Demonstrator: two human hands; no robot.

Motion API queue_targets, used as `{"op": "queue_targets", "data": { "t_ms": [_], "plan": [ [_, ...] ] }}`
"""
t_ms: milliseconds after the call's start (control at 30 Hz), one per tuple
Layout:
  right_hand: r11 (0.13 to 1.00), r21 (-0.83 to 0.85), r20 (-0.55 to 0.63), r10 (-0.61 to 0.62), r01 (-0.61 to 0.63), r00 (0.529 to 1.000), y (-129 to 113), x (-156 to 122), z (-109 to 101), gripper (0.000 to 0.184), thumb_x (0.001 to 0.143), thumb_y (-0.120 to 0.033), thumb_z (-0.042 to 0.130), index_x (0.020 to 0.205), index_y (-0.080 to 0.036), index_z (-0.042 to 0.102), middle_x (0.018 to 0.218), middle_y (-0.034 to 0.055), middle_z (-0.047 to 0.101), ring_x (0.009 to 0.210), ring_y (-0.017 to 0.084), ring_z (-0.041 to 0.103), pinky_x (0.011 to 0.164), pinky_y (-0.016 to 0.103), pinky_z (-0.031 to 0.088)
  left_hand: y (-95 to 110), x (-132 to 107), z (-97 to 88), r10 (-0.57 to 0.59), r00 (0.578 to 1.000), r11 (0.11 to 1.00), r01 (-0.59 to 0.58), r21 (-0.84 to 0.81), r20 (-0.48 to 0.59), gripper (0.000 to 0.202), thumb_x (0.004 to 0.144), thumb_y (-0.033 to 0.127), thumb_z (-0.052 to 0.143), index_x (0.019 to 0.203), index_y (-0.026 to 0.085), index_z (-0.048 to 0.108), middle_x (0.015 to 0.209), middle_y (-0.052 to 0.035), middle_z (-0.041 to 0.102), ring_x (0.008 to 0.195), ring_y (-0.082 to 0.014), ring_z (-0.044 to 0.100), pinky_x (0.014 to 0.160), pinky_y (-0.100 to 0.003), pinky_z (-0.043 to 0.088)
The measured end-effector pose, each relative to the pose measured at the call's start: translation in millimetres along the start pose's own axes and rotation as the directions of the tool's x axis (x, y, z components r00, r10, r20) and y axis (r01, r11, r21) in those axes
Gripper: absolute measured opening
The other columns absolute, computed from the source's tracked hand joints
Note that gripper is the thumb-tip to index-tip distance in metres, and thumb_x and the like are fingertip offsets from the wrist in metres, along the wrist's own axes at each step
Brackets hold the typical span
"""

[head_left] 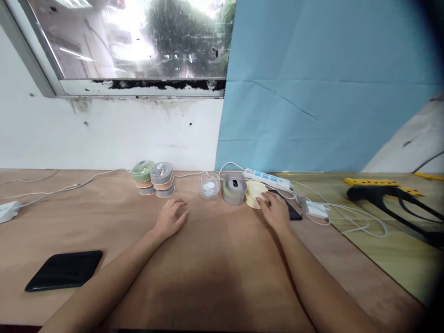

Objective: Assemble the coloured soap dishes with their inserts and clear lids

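Note:
My right hand (276, 210) is at the pale yellow stacked pieces (255, 193), its thumb and fingers touching their right side. Left of them stands a grey, box-shaped stack (235, 188) with a dark oval on top. A clear container (209, 186) with white round pieces inside sits further left. My left hand (170, 217) rests on the table with its fingers apart and nothing in them. Behind it are two stacks of small lidded boxes, one with a green top (142, 171), the other with a grey top (161, 173).
A black phone-like slab (64, 271) lies at the front left. Behind my right hand are a white power strip (267, 178), a dark flat device (293, 212), a white adapter (316, 210) and loose cables. Black straps (388, 203) lie at the right; another white adapter (9, 211) is far left.

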State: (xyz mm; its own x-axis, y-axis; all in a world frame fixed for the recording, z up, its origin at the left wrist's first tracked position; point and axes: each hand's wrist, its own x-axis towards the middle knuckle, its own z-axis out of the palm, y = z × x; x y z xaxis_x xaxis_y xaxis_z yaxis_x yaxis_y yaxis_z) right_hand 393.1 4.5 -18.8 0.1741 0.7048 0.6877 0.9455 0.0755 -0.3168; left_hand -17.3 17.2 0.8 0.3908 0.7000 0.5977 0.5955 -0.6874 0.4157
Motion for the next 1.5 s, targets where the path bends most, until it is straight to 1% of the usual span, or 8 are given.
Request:
{"op": "queue_targets", "data": {
  "t_ms": [100,267,500,700,1000,1300,1400,1500],
  "plan": [
    [1.0,0.018,-0.019,-0.004,0.004,1.0,0,0,2,0.037,0.086,-0.045,0.051,0.103,-0.016,0.065,0.112,0.0121,0.064,0.104,0.025,0.057,0.093,0.04,0.042,-10,27,-10.6,0.038,0.99,0.986,-0.015,0.168,-0.133,0.034,0.088,0.039,0.052,0.113,0.017,0.06,0.124,-0.0141,0.055,0.119,-0.0269,0.048,0.102,-0.043,0.037],
    [1.0,0.029,-0.036,0.012,-0.01,0.999,2,1,4,0.035,0.085,-0.044,0.052,0.102,-0.017,0.066,0.111,0.0119,0.064,0.104,0.026,0.057,0.093,0.042,0.042,-27,70,-31.8,-0.077,0.954,0.872,0.206,0.445,-0.29,0.052,0.083,0.047,0.056,0.126,0.019,0.053,0.146,-0.0137,0.039,0.139,-0.0346,0.023,0.112,-0.051,0.016],
    [1.0,0.029,-0.043,0.013,-0.011,0.999,1,2,5,0.034,0.085,-0.042,0.053,0.103,-0.017,0.066,0.111,0.012,0.063,0.106,0.027,0.056,0.093,0.042,0.042,-51,85,-46.1,-0.218,0.959,0.81,0.281,0.515,-0.18,0.059,0.079,0.053,0.058,0.129,0.022,0.052,0.142,-0.0134,0.046,0.134,-0.0371,0.033,0.111,-0.059,0.004],
    [0.999,0.037,-0.044,0.012,-0.01,0.999,0,2,6,0.033,0.084,-0.042,0.053,0.102,-0.017,0.066,0.113,0.0115,0.063,0.106,0.026,0.056,0.094,0.042,0.041,-55,81,-47.3,-0.128,0.978,0.843,0.194,0.502,-0.163,0.037,0.085,0.04,0.054,0.119,0.025,0.06,0.132,-0.0092,0.056,0.125,-0.0303,0.045,0.112,-0.054,0.003],
    [0.998,0.057,-0.066,-0.012,0.016,0.998,-5,2,4,0.031,0.084,-0.041,0.053,0.099,-0.017,0.067,0.107,0.0119,0.064,0.103,0.026,0.057,0.092,0.043,0.043,-56,81,-40.3,-0.097,0.982,0.824,0.172,0.54,-0.164,0.05,0.077,0.042,0.065,0.124,0.025,0.056,0.136,-0.0121,0.051,0.128,-0.0343,0.04,0.109,-0.057,0.015],
    [0.96,0.068,-0.261,-0.246,0.272,0.933,-47,2,-18,0.019,0.085,-0.027,0.054,0.097,-0.019,0.066,0.104,0.0104,0.065,0.104,0.026,0.057,0.094,0.044,0.042,-8,28,-7.3,0.218,0.976,0.947,-0.217,0.236,0.025,0.049,0.079,0.042,0.063,0.122,0.02,0.057,0.132,-0.0127,0.052,0.131,-0.0312,0.039,0.107,-0.047,0.035],
    [0.881,0.189,-0.161,-0.408,0.433,0.899,-87,-11,-22,0.019,0.086,-0.025,0.054,0.101,-0.022,0.065,0.101,0.0085,0.066,0.099,0.023,0.059,0.092,0.042,0.045,10,-1,1.2,0.306,0.931,0.945,-0.322,0.052,0.201,0.055,0.079,0.047,0.063,0.126,0.021,0.053,0.132,-0.013,0.052,0.127,-0.0283,0.044,0.106,-0.043,0.038],
    [0.805,0.342,0.084,-0.54,0.485,0.837,-128,-26,-19,0.034,0.088,-0.032,0.054,0.12,-0.022,0.058,0.118,0.0102,0.061,0.109,0.024,0.056,0.095,0.042,0.045,18,-14,0.9,0.265,0.917,0.963,-0.267,-0.036,0.299,0.063,0.08,0.052,0.06,0.133,0.021,0.046,0.14,-0.0144,0.044,0.127,-0.0275,0.045,0.104,-0.041,0.041]
  ]
}}
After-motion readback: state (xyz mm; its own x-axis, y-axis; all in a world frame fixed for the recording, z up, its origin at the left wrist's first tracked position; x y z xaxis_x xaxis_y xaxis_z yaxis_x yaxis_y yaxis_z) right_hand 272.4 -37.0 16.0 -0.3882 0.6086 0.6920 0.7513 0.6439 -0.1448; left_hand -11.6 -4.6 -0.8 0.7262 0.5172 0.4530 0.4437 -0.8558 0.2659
